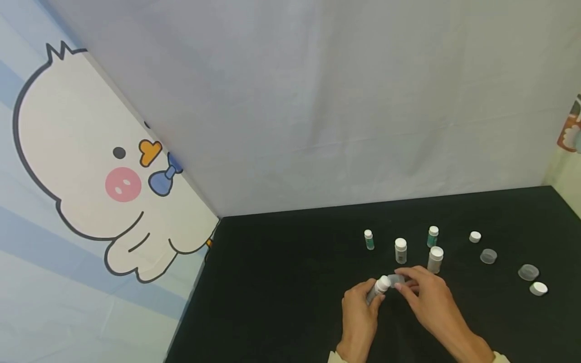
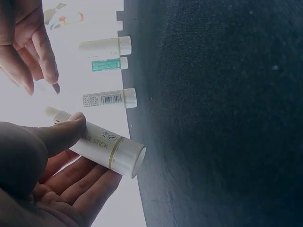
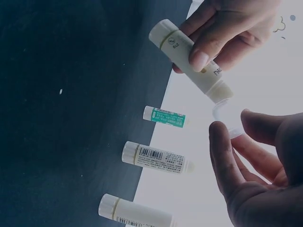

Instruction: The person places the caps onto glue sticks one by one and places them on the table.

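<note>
My left hand [image 1: 360, 313] grips a white glue stick [image 1: 379, 287], tilted above the table; its label [image 2: 97, 143] reads "STICK" and "21g". The stick's pale tip [image 3: 221, 92] is bare and points toward my right hand [image 1: 431, 298]. Between thumb and fingers that hand pinches a small clear cup-shaped cap [image 1: 396, 280], close beside the tip; whether the two touch I cannot tell. Beyond the hands stand two large white glue sticks, one in the middle [image 1: 401, 251] and one to the right [image 1: 434, 260], the latter just past my right fingers.
Two small green-labelled sticks stand farther back, one left [image 1: 369, 241], one right [image 1: 432, 237]. To the right lie a white lid [image 1: 474, 237], a clear cup [image 1: 488, 256], a larger clear cup [image 1: 528, 273] and another white lid [image 1: 538, 289]. A pale curtain [image 1: 363, 111] hangs behind the black table [image 1: 281, 282].
</note>
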Motion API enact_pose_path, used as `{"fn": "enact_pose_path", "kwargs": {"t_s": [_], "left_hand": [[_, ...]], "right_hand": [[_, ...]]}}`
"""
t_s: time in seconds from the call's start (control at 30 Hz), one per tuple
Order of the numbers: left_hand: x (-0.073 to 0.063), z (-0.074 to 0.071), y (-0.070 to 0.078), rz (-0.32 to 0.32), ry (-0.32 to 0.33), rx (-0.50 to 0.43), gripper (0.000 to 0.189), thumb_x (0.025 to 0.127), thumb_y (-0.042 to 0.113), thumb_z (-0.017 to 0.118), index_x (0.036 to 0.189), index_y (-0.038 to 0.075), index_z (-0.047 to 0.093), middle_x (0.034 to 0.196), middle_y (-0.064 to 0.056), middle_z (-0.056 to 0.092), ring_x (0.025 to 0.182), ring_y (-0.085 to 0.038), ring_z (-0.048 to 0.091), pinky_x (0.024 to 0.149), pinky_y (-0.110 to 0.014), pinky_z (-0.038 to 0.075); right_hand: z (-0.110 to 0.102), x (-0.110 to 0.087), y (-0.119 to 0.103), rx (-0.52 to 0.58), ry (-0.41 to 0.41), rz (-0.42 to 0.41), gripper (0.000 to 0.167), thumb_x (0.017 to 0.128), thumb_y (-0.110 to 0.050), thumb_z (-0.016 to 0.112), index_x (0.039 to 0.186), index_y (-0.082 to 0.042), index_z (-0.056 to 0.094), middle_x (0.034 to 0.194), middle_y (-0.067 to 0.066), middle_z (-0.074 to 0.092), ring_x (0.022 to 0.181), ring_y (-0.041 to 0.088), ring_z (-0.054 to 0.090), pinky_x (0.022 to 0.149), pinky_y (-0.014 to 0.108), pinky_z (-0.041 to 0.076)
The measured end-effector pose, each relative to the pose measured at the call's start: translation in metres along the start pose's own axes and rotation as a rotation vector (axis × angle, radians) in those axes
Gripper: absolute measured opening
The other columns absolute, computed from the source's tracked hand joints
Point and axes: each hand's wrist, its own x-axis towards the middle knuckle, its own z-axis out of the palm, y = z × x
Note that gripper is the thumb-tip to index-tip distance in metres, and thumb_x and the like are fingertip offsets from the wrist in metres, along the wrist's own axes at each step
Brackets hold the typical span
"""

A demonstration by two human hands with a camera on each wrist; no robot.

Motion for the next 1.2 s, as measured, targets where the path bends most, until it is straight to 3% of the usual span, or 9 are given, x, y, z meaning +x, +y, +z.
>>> {"fn": "enact_pose_path", "kwargs": {"t_s": [0.53, 0.9, 1.03, 1.2], "left_hand": [[-0.0019, -0.0028, 0.0016, -0.006, -0.028, 0.070, 0.025, 0.075, 0.004, 0.092, 0.094, 0.016, 0.082, 0.092, 0.005, 0.078, 0.085, -0.007, 0.073, 0.069, -0.028, 0.057], [-0.0028, -0.0060, 0.0031, 0.057, -0.069, 0.096, 0.022, 0.078, 0.011, 0.090, 0.098, 0.016, 0.081, 0.096, 0.005, 0.079, 0.088, -0.008, 0.073, 0.072, -0.027, 0.056], [-0.0035, -0.0068, 0.0024, 0.103, -0.059, 0.152, 0.019, 0.078, 0.014, 0.089, 0.094, 0.017, 0.079, 0.091, 0.005, 0.079, 0.082, -0.010, 0.070, 0.068, -0.027, 0.053], [-0.0045, -0.0079, 0.0014, 0.116, -0.033, 0.194, 0.019, 0.077, 0.013, 0.090, 0.090, 0.016, 0.076, 0.084, 0.002, 0.077, 0.080, -0.012, 0.072, 0.065, -0.028, 0.053]], "right_hand": [[0.0030, -0.0006, 0.0024, 0.012, 0.005, -0.098, 0.030, 0.083, 0.006, 0.083, 0.112, 0.000, 0.078, 0.104, 0.006, 0.074, 0.077, 0.013, 0.071, 0.068, 0.028, 0.058], [0.0050, 0.0021, 0.0057, 0.002, -0.045, -0.137, 0.029, 0.084, 0.005, 0.082, 0.113, 0.000, 0.079, 0.107, 0.006, 0.076, 0.077, 0.008, 0.067, 0.067, 0.028, 0.055], [0.0052, 0.0048, 0.0069, -0.003, -0.058, -0.146, 0.027, 0.085, 0.004, 0.082, 0.112, -0.001, 0.079, 0.107, 0.006, 0.077, 0.077, 0.007, 0.067, 0.067, 0.028, 0.055], [0.0055, 0.0077, 0.0063, 0.002, -0.088, -0.151, 0.026, 0.084, 0.004, 0.082, 0.110, -0.002, 0.080, 0.103, 0.003, 0.078, 0.077, 0.005, 0.065, 0.067, 0.028, 0.055]]}}
